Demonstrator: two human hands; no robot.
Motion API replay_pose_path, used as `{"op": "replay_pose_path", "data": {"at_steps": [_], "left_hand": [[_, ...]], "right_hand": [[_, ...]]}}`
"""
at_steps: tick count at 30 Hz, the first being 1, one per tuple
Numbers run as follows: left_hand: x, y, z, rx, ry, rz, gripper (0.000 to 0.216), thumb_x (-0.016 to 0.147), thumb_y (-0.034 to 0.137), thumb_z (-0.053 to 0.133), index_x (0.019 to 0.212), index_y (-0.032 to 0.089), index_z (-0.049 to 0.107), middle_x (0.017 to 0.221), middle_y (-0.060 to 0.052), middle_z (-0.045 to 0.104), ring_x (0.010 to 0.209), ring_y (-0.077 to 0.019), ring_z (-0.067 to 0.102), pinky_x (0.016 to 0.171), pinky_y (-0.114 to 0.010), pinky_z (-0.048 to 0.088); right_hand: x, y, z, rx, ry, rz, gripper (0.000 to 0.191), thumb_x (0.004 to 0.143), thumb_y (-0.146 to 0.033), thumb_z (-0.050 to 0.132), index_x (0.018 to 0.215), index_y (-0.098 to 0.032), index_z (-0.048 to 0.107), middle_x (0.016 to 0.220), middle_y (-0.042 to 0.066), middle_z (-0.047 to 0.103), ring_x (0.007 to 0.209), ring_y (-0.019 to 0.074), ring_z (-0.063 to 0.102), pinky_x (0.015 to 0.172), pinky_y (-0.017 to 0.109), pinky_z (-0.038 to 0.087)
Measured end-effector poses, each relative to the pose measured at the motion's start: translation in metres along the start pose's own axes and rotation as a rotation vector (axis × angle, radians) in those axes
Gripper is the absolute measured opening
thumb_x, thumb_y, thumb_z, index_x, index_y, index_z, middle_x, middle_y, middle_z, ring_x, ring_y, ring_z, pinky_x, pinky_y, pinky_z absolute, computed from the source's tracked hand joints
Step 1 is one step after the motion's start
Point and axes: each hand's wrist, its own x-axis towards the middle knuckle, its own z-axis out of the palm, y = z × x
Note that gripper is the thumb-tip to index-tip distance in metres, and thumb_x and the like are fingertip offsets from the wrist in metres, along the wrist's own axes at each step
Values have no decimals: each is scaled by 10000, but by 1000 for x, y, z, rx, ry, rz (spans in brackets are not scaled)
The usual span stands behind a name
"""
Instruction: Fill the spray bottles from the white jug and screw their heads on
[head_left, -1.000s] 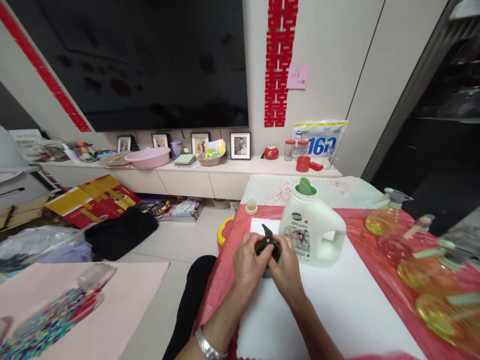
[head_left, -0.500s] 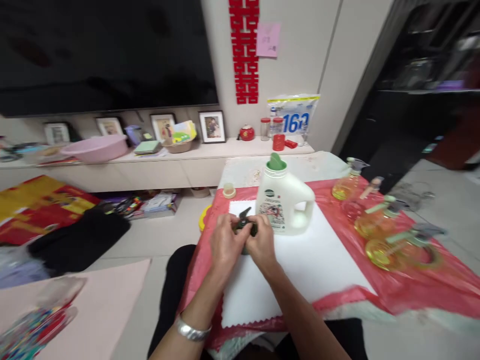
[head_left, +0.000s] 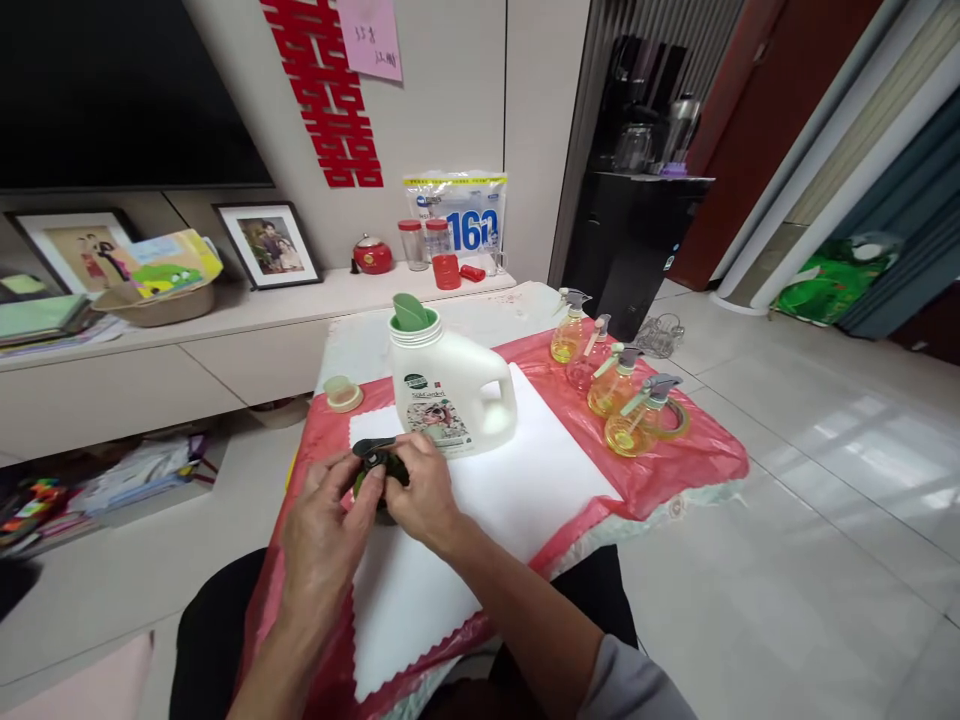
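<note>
My left hand [head_left: 319,525] and my right hand [head_left: 426,498] meet on a dark green pump bottle [head_left: 381,462] just above the white sheet [head_left: 409,590]. The left fingers are closed round the near left side of its pump head, the thumb pressed against it. The right fingers grip it from the other side. Most of the bottle's body is hidden behind my hands. Right behind it stands a large white detergent jug [head_left: 457,385], upright, with a green spout [head_left: 412,315] in its open mouth. A translucent cap [head_left: 343,395] sits left of the jug.
Several spray bottles [head_left: 628,430] with yellow or pink liquid stand at the right, beside a roll of tape [head_left: 677,420]. Red plastic film [head_left: 675,470] covers much of the table. Behind, a low cabinet [head_left: 255,350] carries a photo frame [head_left: 270,245] and red-lidded jars [head_left: 412,243].
The view has swung to the right, so the jug, hands and spray bottles appear further left. Both hands still grip the pump bottle, and its nozzle has turned to point another way.
</note>
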Motion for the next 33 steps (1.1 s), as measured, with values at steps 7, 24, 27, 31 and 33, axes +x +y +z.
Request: {"op": "replay_pose_path", "data": {"at_steps": [7, 24, 27, 31, 33], "left_hand": [[-22, -1, -10, -147, -1, 44, 556, 883, 528, 612, 1337, 207, 596, 1308, -134, 621, 1052, -288, 708, 868, -440, 611], [-74, -6, 27, -143, -284, 139, 347, 963, 390, 535, 1252, 243, 657, 1240, -103, 677, 1074, -273, 713, 909, -459, 620], [-78, -8, 28, -134, -320, 143, 350, 966, 388, 530, 1263, 249, 653, 1242, -99, 679, 1069, -270, 719, 872, -430, 629], [-81, -10, 31, -123, -353, 150, 354, 962, 375, 537, 1271, 244, 648, 1244, -97, 684, 1067, -261, 724, 857, -400, 632], [-82, -9, 32, -125, -354, 154, 348, 969, 370, 520, 1264, 241, 651, 1233, -96, 690, 1059, -253, 728, 866, -393, 630]], "right_hand": [[-17, -28, -59, 97, 125, -10, 273, 809, -262, 702, 1068, -177, 696, 1114, 80, 657, 1060, 196, 640, 963, 318, 518], [8, 68, -198, -384, 514, 65, 325, 817, -434, 632, 1000, -168, 669, 1037, 117, 668, 988, 262, 634, 932, 467, 516], [7, 78, -195, -389, 503, 76, 347, 848, -451, 603, 1046, -173, 666, 1093, 127, 670, 1032, 264, 631, 962, 473, 505], [4, 81, -194, -398, 465, 78, 380, 865, -458, 592, 1101, -173, 677, 1143, 137, 678, 1092, 275, 621, 1009, 488, 488], [-1, 81, -197, -401, 450, 86, 414, 868, -457, 596, 1155, -171, 676, 1187, 142, 679, 1130, 283, 616, 1037, 502, 476]]}}
